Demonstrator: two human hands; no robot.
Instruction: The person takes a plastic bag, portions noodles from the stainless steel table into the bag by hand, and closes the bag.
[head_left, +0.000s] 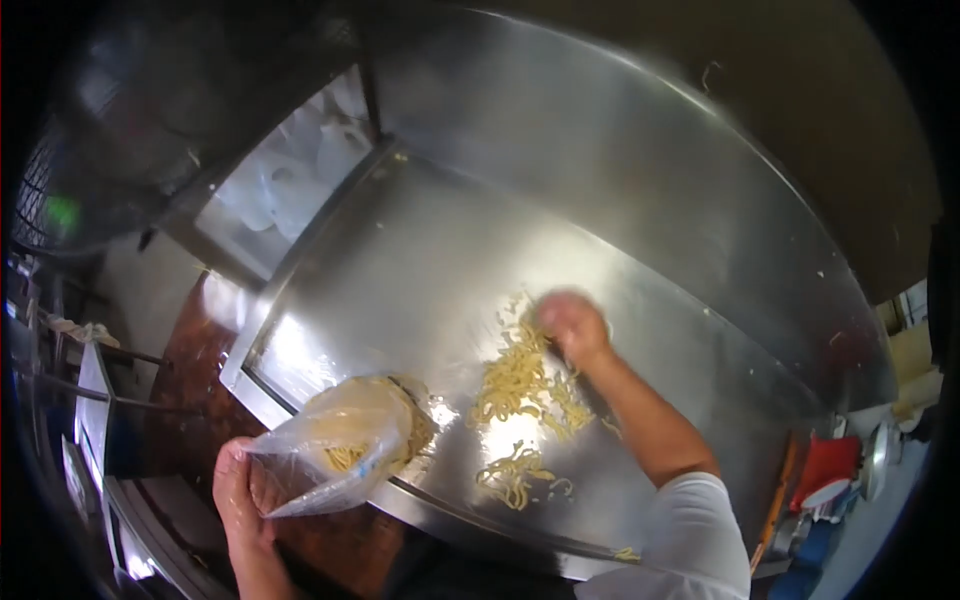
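My left hand [240,488] is closed on the open mouth of a clear plastic bag [335,425]. The bag leans on the front edge of the steel table, its mouth toward me, and thick yellow noodles [343,457] show inside. My right hand [572,322] is at the far end of a loose heap of noodles [520,385] on the table. Motion blurs its fingers, so their grip does not show. A smaller clump of noodles [515,474] lies nearer to me, apart from the heap.
The steel table [400,270] has a raised rim and a tall back wall [640,130]. Whitish plastic bags [290,175] are beyond its left end. A red item [828,470] and other utensils stand at the right. Reddish-brown floor [190,370] shows at the left.
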